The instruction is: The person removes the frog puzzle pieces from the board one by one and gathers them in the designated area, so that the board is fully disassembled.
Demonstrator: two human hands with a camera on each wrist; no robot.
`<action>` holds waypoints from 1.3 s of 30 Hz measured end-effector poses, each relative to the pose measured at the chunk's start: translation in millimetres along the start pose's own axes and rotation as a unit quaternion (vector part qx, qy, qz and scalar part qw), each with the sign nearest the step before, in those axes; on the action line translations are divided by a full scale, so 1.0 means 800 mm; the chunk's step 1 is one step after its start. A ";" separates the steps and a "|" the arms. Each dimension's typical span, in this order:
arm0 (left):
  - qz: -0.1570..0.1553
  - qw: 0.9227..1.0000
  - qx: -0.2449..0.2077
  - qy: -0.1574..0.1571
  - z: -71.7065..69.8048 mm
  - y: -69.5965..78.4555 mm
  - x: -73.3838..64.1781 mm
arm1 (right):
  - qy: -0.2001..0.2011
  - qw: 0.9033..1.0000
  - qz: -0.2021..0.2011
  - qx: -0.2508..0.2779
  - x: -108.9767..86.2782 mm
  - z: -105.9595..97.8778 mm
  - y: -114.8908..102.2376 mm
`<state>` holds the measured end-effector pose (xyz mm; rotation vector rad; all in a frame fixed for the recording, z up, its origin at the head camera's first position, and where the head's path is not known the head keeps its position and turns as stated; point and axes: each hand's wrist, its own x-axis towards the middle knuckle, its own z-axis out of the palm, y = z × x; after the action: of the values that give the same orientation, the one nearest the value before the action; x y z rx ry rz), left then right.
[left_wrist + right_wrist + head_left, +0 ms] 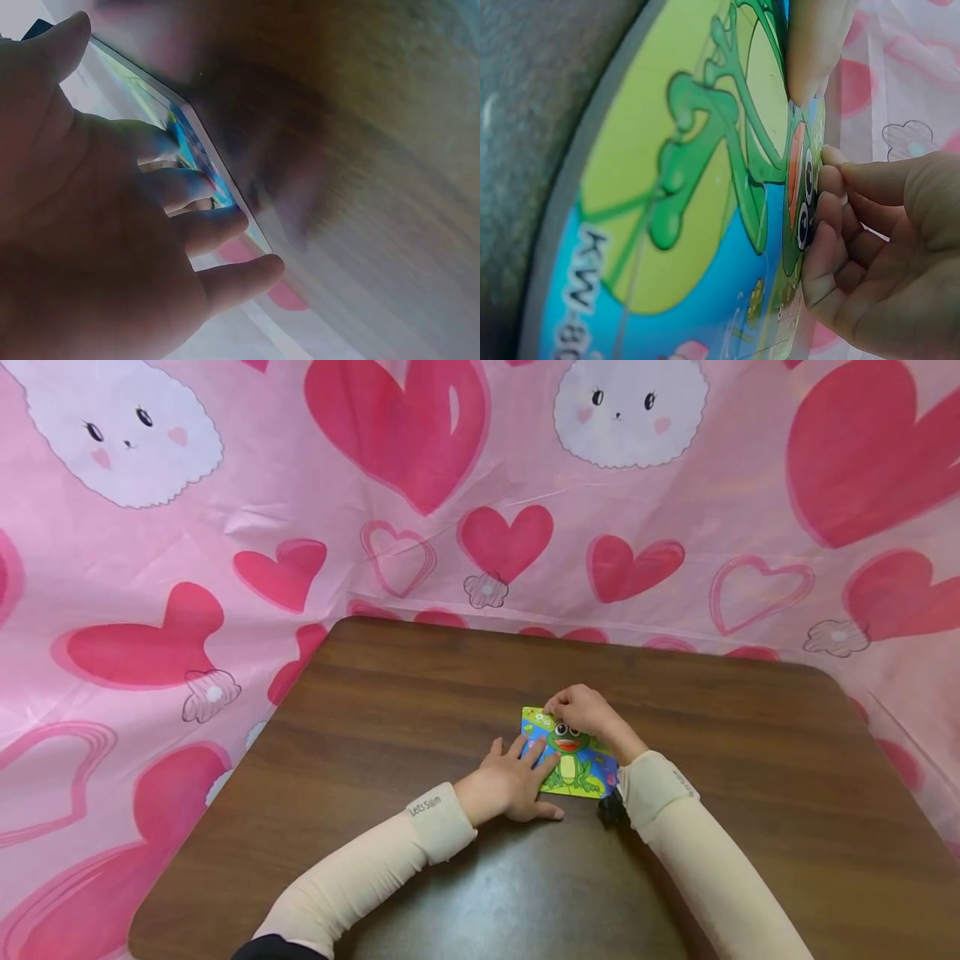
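A flat frog jigsaw puzzle [570,768], bright green, blue and yellow, lies on the brown table. Fine seams cross the picture in the right wrist view, where the printed frog [694,150] fills much of the frame. My left hand [516,781] rests with spread, straight fingers over the puzzle's left side, thumb apart on the near side. At the far edge, above the frog's eyes, my right hand [588,712] has curled fingers, with thumb and fingertips pinched together at the puzzle. What sits between those fingertips is hidden.
The brown table [420,693] extends around the puzzle, with rounded far corners. A pink heart-patterned cloth [645,510] hangs behind it and along the left. A small black device [611,808] sits by the right wrist.
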<state>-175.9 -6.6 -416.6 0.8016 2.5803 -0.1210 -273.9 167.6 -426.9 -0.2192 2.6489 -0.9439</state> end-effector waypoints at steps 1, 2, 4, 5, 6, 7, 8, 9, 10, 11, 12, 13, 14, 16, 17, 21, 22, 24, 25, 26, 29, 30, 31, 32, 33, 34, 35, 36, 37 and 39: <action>0.000 1.000 -0.002 0.000 0.001 0.001 -0.001 | -0.004 1.000 0.003 0.004 0.000 0.000 0.001; 0.000 1.000 -0.004 0.001 0.002 0.001 -0.001 | -0.008 1.000 0.006 0.010 -0.001 0.001 0.002; 0.001 1.000 -0.008 0.000 0.005 0.002 -0.002 | -0.015 0.999 0.016 0.024 -0.002 0.003 0.004; 0.002 1.000 -0.009 0.000 0.006 0.003 -0.003 | -0.018 0.999 0.020 0.031 -0.003 0.004 0.005; 0.003 1.000 -0.011 -0.001 0.007 0.003 -0.003 | -0.022 0.999 0.023 0.035 -0.004 0.004 0.005; 0.003 1.000 -0.012 -0.002 0.008 0.003 -0.003 | -0.024 0.999 0.026 0.038 -0.005 0.005 0.006; 0.004 1.000 -0.013 -0.002 0.008 0.004 -0.003 | -0.025 0.998 0.029 0.041 -0.005 0.006 0.006; 0.005 1.000 -0.013 -0.002 0.008 0.004 -0.003 | -0.027 0.998 0.029 0.039 -0.006 0.005 0.007; 0.006 1.000 -0.013 -0.002 0.009 0.004 -0.003 | -0.029 0.998 0.030 0.037 -0.006 0.005 0.007; 0.006 1.000 -0.013 -0.001 0.008 0.004 -0.003 | -0.032 0.999 0.028 0.034 -0.007 0.004 0.007; 0.006 1.000 -0.012 -0.001 0.008 0.004 -0.002 | -0.035 0.998 0.029 0.034 -0.007 0.003 0.007; 0.007 1.000 -0.010 0.001 0.007 0.004 -0.002 | -0.037 0.998 0.027 0.038 -0.007 0.001 0.007; 0.007 1.000 -0.009 0.002 0.006 0.004 -0.002 | -0.040 0.998 0.025 0.043 -0.008 -0.001 0.007; 0.007 1.000 -0.006 0.005 0.005 0.004 -0.001 | -0.045 0.996 0.024 0.067 -0.007 -0.006 0.009; 0.007 1.000 -0.004 0.007 0.004 0.004 -0.001 | -0.048 0.995 0.025 0.086 -0.007 -0.008 0.011; 0.006 1.000 0.001 0.011 0.004 0.004 0.000 | -0.059 0.988 0.031 0.136 -0.004 -0.014 0.017; 0.006 1.000 0.000 0.011 0.004 0.004 0.001 | -0.060 0.988 0.035 0.140 -0.003 -0.015 0.018; 0.005 1.000 0.001 0.011 0.004 0.004 0.001 | -0.060 0.989 0.038 0.130 -0.002 -0.015 0.018; 0.005 1.000 0.000 0.011 0.004 0.004 0.002 | -0.058 0.990 0.040 0.122 -0.002 -0.015 0.017; 0.005 1.000 0.000 0.010 0.003 0.004 0.002 | -0.056 0.991 0.042 0.114 -0.002 -0.015 0.016; 0.004 1.000 -0.001 0.007 0.002 0.004 0.002 | -0.054 0.993 0.039 0.095 -0.003 -0.017 0.012; 0.004 1.000 -0.002 0.007 0.001 0.004 0.002 | -0.051 0.994 0.038 0.089 -0.003 -0.017 0.011; 0.004 1.000 -0.003 0.006 0.001 0.004 0.002 | -0.051 0.995 0.036 0.083 -0.003 -0.018 0.010; 0.004 1.000 -0.005 0.005 0.001 0.004 0.002 | -0.050 0.995 0.033 0.079 -0.003 -0.019 0.008; 0.004 1.000 -0.007 0.005 0.000 0.004 0.002 | -0.049 0.996 0.031 0.074 -0.003 -0.019 0.006; 0.005 1.000 -0.008 0.004 -0.001 0.004 0.002 | -0.049 0.996 0.028 0.068 -0.004 -0.020 0.004; 0.004 1.000 -0.009 0.004 -0.002 0.003 0.002 | -0.050 0.996 0.026 0.063 -0.003 -0.020 0.003; 0.004 1.000 -0.010 0.004 -0.002 0.003 0.001 | -0.052 0.997 0.023 0.057 -0.003 -0.021 0.001; 0.003 1.000 -0.010 0.004 -0.003 0.003 0.001 | -0.053 0.997 0.020 0.055 -0.002 -0.021 0.000; 0.001 1.000 -0.011 0.005 -0.006 0.002 0.000 | -0.053 0.997 0.018 0.054 -0.001 -0.023 -0.001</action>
<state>-176.5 -4.3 -412.5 0.8000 2.5849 -0.0884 -279.6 177.8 -413.2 -0.1896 2.4890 -1.0319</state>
